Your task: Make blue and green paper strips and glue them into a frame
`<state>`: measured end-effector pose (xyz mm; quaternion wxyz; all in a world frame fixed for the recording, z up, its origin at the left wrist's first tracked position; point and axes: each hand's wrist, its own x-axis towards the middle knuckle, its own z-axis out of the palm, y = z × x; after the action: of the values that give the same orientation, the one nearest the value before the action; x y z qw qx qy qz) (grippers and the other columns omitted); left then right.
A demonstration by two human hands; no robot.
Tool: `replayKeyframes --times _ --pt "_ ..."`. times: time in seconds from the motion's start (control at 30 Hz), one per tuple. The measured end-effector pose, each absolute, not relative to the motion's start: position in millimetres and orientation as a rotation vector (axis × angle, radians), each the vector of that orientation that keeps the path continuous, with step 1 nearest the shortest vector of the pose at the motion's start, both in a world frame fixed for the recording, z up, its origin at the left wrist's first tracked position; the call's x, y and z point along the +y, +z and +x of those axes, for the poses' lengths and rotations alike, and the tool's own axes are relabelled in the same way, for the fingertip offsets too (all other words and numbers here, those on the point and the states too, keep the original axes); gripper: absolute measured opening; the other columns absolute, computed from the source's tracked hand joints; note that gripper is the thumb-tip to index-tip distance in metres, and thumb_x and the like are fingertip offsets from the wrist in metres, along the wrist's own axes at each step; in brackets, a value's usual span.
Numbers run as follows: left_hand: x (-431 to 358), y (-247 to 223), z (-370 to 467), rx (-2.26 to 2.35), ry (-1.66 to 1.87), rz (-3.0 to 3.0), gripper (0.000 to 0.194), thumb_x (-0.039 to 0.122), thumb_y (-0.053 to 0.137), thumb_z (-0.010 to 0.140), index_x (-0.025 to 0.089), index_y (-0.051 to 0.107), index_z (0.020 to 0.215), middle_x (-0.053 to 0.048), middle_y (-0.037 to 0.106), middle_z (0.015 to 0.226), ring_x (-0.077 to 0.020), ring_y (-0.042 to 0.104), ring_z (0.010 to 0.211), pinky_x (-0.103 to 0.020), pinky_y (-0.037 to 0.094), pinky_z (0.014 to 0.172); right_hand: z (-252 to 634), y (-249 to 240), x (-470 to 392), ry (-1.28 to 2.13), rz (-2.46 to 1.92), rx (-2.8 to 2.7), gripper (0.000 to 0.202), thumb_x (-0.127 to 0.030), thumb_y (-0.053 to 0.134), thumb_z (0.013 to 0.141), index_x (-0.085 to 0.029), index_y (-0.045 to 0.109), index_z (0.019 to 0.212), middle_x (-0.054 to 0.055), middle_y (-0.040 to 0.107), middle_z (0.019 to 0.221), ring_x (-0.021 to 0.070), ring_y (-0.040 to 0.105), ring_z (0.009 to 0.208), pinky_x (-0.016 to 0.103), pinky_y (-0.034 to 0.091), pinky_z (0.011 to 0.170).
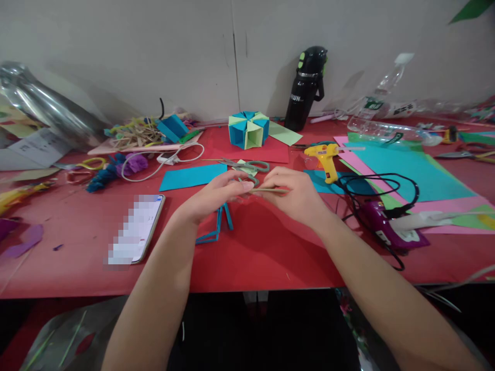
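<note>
Both hands meet above the red table (263,257). My left hand (222,193) has its fingers pressed together at the left end of a thin pale green paper strip (270,190). From the right, my right hand (292,193) pinches the same strip, its fingers curled. Scissors (249,165) lie just beyond the hands, partly covered by them. Folded blue paper pieces (218,226) rest below my left hand. Behind the scissors stands a blue and pale green folded paper ring (249,130), and a flat blue sheet (191,176) lies to the left.
A phone (141,229) lies at left. On the right are a yellow glue gun (327,161), its black cable, a purple power strip (390,226) and coloured sheets (421,170). A black flask (306,87) and plastic bottles (390,131) stand or lie at the back.
</note>
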<state>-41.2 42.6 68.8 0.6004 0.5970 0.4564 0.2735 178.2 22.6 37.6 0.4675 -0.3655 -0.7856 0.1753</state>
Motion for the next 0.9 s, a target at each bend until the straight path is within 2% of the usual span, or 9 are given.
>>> replayKeyframes --times 0.13,0.3,0.47,0.53,0.63,0.77,0.9 --pt "45.1 68.4 -48.9 0.972 0.633 1.311 0.054 0.049 0.075 0.083 0.024 0.063 0.129 -0.009 0.074 0.119 -0.0292 0.068 0.116 -0.045 0.049 0.104 175.9 42.9 19.6 0.476 -0.835 -1.88 0.017 -0.036 0.072 0.093 -0.022 0.076 0.084 0.003 0.069 0.086 0.0154 0.063 0.078 0.029 0.051 0.07" --pt "42.1 72.2 -53.5 0.889 0.532 1.363 0.053 0.047 0.072 0.086 0.026 0.06 0.133 -0.008 0.074 0.121 -0.0306 0.068 0.119 -0.046 0.049 0.105 178.8 48.8 17.6 0.509 -0.793 -1.883 0.008 -0.027 0.071 0.093 -0.024 0.078 0.09 0.003 0.071 0.092 0.0163 0.067 0.086 0.031 0.055 0.078" --pt "41.1 74.4 -56.7 0.735 0.341 1.437 0.059 0.046 0.075 0.084 0.027 0.057 0.137 -0.009 0.07 0.13 -0.032 0.067 0.12 -0.046 0.052 0.103 181.2 55.5 10.2 0.838 -0.699 -1.951 0.007 -0.025 0.07 0.093 -0.024 0.076 0.091 0.005 0.075 0.109 0.021 0.07 0.106 0.039 0.056 0.094" --pt "41.6 75.6 -57.6 0.646 0.27 1.455 0.059 0.046 0.074 0.084 0.026 0.057 0.137 -0.011 0.07 0.13 -0.0325 0.068 0.118 -0.047 0.053 0.101 180.4 58.7 5.5 1.039 -0.695 -1.941 0.005 -0.025 0.07 0.093 -0.022 0.073 0.091 0.004 0.076 0.104 0.0214 0.071 0.106 0.039 0.058 0.092" --pt "42.2 75.7 -58.5 0.547 0.218 1.456 0.062 0.049 0.072 0.085 0.024 0.055 0.139 -0.012 0.073 0.121 -0.0323 0.07 0.113 -0.046 0.055 0.096 178.7 62.4 0.1 1.299 -0.667 -1.885 0.007 -0.025 0.068 0.095 -0.02 0.067 0.09 0.003 0.075 0.09 0.0189 0.073 0.092 0.035 0.06 0.081" --pt "43.2 67.8 -59.8 0.543 0.253 1.385 0.07 0.056 0.067 0.085 0.021 0.049 0.143 -0.014 0.076 0.113 -0.0315 0.073 0.107 -0.044 0.055 0.093 177.5 62.9 -0.4 1.323 -0.664 -1.827 0.008 -0.025 0.072 0.092 -0.018 0.069 0.091 0.001 0.073 0.08 0.0142 0.071 0.074 0.026 0.057 0.066" --pt "44.0 60.8 -59.4 0.537 0.274 1.364 0.073 0.052 0.067 0.086 0.017 0.043 0.146 -0.016 0.076 0.115 -0.0304 0.073 0.107 -0.042 0.055 0.091 177.8 60.2 4.3 1.329 -0.639 -1.814 0.01 -0.025 0.078 0.087 -0.018 0.074 0.092 0.0 0.075 0.079 0.0138 0.071 0.072 0.025 0.058 0.066"
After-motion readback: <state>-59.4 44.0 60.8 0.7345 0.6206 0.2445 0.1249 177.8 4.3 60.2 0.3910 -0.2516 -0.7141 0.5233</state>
